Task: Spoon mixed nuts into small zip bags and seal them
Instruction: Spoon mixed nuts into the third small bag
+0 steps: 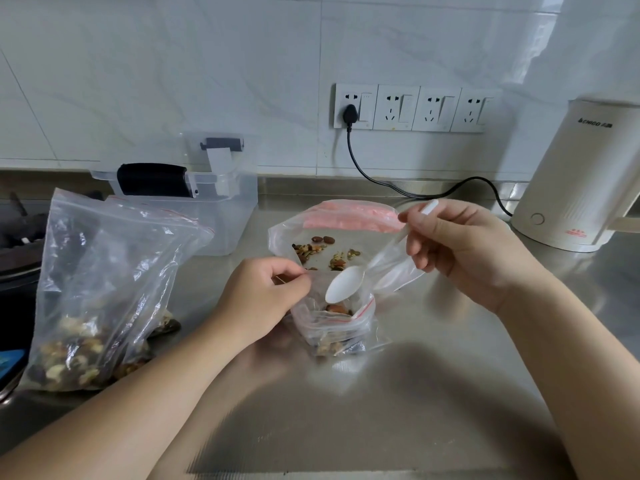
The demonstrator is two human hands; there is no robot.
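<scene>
**On a steel kitchen counter: spooning nuts into a small zip bag**

Head view: On the steel counter stands a small zip bag, partly filled with mixed nuts. The left hand pinches the bag's near-left rim, holding the mouth open. The right hand grips the handle of a white plastic spoon, its bowl tipped into the opening. Just behind lies a larger bag with a pink strip, a few nuts left inside. A big bag of nuts sits well to the left.

The small bag looks light, thin and floppy; it should be held at the stiffer zip rim.
</scene>
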